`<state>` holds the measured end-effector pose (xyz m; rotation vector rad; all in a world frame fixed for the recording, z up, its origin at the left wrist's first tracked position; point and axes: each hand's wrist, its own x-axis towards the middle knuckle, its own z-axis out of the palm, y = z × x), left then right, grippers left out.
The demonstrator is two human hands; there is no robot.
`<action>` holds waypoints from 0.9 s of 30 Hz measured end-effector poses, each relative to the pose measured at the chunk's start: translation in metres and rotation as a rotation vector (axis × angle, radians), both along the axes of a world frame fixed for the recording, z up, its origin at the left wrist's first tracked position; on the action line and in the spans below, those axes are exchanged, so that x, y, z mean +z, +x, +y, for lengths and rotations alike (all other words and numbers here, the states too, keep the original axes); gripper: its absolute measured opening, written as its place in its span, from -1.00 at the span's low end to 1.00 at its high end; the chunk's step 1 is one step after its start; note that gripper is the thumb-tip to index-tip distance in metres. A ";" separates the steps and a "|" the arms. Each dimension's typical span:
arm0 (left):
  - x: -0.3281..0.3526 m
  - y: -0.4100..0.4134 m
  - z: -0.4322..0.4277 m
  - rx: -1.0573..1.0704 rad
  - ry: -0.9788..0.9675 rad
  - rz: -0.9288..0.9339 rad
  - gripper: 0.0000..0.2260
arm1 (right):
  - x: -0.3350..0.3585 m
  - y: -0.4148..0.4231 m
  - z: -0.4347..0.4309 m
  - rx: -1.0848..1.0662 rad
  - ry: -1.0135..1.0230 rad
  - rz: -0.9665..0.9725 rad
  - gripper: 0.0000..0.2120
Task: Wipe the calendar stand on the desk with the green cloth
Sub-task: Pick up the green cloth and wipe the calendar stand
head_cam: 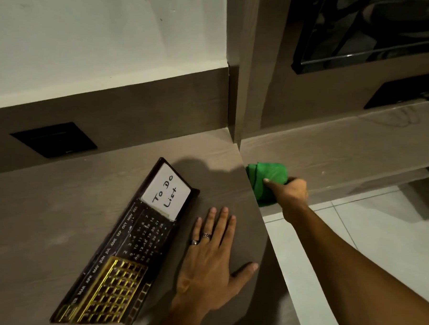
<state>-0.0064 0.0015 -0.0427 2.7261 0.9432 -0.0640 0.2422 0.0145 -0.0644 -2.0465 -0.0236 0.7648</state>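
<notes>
a grey-brown wood-grain desk (56, 216) fills the lower left of the head view, its right edge running diagonally down toward the camera, with a pale tiled floor (354, 231) beyond that edge. a white wall (103, 32) rises above a brown back panel behind the desk, and a lower shelf (333, 148) of the same finish extends to the right, past a vertical divider. a black rectangular plate (53, 139) is set into the back panel at left.

the calendar stand (127, 247), dark with month names along one side, a grid of dates and a gold lattice frame at its near end, lies flat and diagonal on the desk. a white card (166, 192) reading "to do list" sits in its far end.

the left hand (210, 269) rests palm down on the desk just beside the stand's right edge, fingers spread and flat, gripping nothing, with two rings (206, 235) on its fingers. whether it touches the stand cannot be told.

the right hand (290, 191), arm stretched out past the desk's edge, is closed around the bunched green cloth (267, 180), which is held off the desk's far right corner, well apart from the stand. the two hands are apart.
</notes>
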 end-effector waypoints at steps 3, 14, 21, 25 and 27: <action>0.000 0.001 0.001 0.006 0.004 0.002 -0.12 | 0.005 -0.005 -0.001 -0.018 0.101 0.064 -0.57; 0.031 -0.003 0.011 -0.059 -0.099 0.014 -0.19 | 0.084 -0.055 -0.032 -0.231 0.519 0.086 -0.82; 0.115 -0.035 0.041 -0.067 0.120 -0.208 -0.29 | 0.128 -0.119 -0.039 -0.245 0.561 0.033 -0.69; 0.145 -0.089 0.048 0.083 0.187 -0.236 -0.24 | 0.138 -0.168 -0.048 0.007 0.688 -0.049 -0.59; 0.149 -0.121 0.051 0.171 0.184 -0.193 -0.19 | 0.133 -0.188 -0.051 0.173 0.650 -0.186 -0.60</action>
